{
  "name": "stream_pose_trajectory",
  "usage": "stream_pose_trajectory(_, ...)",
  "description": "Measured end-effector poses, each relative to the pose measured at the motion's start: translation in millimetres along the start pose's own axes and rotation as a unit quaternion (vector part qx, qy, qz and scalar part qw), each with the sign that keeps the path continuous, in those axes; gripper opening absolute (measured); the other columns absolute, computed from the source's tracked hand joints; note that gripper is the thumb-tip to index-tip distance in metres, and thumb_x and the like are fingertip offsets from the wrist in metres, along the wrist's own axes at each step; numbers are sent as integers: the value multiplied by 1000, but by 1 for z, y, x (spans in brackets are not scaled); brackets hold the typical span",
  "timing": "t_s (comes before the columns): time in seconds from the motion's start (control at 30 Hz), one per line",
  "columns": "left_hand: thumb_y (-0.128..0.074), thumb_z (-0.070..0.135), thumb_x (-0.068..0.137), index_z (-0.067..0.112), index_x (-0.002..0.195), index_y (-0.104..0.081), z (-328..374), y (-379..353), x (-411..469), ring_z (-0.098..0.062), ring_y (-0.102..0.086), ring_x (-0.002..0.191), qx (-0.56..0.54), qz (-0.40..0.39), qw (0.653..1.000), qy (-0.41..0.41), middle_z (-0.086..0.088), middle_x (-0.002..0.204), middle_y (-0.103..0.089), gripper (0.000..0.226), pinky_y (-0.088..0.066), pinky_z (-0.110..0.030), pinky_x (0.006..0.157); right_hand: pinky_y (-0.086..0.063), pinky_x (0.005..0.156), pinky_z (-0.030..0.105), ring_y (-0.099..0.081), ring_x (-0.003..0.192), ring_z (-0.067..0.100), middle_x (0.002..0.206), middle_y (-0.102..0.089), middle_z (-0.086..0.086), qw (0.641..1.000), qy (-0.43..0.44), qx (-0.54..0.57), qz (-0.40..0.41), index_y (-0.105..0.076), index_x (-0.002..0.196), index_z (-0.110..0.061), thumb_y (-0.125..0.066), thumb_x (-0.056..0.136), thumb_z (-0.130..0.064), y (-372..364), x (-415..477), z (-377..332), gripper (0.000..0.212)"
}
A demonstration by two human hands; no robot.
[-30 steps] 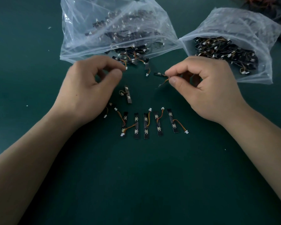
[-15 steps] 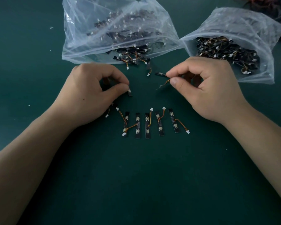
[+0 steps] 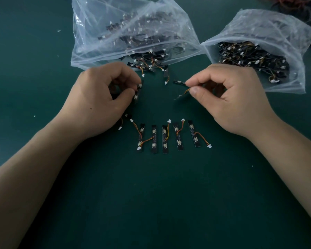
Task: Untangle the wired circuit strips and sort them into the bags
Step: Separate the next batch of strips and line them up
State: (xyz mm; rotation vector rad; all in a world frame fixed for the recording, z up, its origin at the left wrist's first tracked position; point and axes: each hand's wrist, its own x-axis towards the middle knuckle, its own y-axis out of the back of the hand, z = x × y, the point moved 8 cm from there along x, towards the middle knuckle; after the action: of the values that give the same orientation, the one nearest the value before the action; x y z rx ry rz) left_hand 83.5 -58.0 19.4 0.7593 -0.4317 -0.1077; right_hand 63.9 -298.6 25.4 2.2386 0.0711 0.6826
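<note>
Two clear bags show, the left bag [image 3: 97, 42] and the right bag [image 3: 285, 33], each holding strips past counting. Five strips [image 3: 164, 138] lie in a row. Two hands: left hand [image 3: 101, 101] pinches one strip [image 3: 137, 92], right hand [image 3: 232, 105] one more strip [image 3: 179, 82]

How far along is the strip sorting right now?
Partway. Done: five strips lie separated in a row on the mat. In hand: the left hand pinches one strip; the right hand pinches another strip at its wire end. Left: the row is unbagged, a few loose strips lie at the mouth of the left bag, and the right bag holds a tangled heap.
</note>
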Motion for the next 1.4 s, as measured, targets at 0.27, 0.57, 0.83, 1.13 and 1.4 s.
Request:
stream_pose_trajectory(0.27,-70,14,81,33,79,-62,-4,12,2,-25,-69,72,-110,74,991,-13,1,84,-73,21,-59,-36,67,-38,72,5,-62,77,-4,92,-67,-24,1000,3,-4,-2,-79,101,-20,-74,95,-13,0,0,-1,11)
stream_pose_trajectory(0.57,-75,11,81,29,85,-74,-3,-2,0,-7,-55,58,2,0,1000,20,7,71,-67,18,-43,-10,58,-39,71,6,-63,77,-4,91,-67,-26,1000,3,-4,-1,-79,100,-22,-74,95,-13,-1,0,-1,11)
stream_pose_trajectory(0.83,-71,2,80,29,91,-79,12,-5,-3,-3,-57,65,60,-22,998,10,13,64,-63,30,-39,-3,61,-38,72,4,-62,75,-3,91,-68,-24,1000,-3,-3,-5,-79,101,-19,-74,95,-13,-1,0,-1,10)
stream_pose_trajectory(1.13,-74,9,88,28,97,-81,12,-12,-2,-16,-63,80,35,-63,997,-9,9,89,-72,23,-43,-9,70,-38,75,4,-63,79,-2,93,-69,-22,1000,-4,-4,-8,-79,102,-19,-73,95,-12,-2,0,-1,11)
stream_pose_trajectory(1.4,-66,6,92,30,116,-77,10,-17,-3,-7,-56,75,55,-96,994,-8,10,84,-63,36,-37,-7,68,-38,71,5,-62,75,2,91,-68,-22,1000,-11,-12,-13,-78,99,-20,-72,95,-12,-3,1,-2,10)
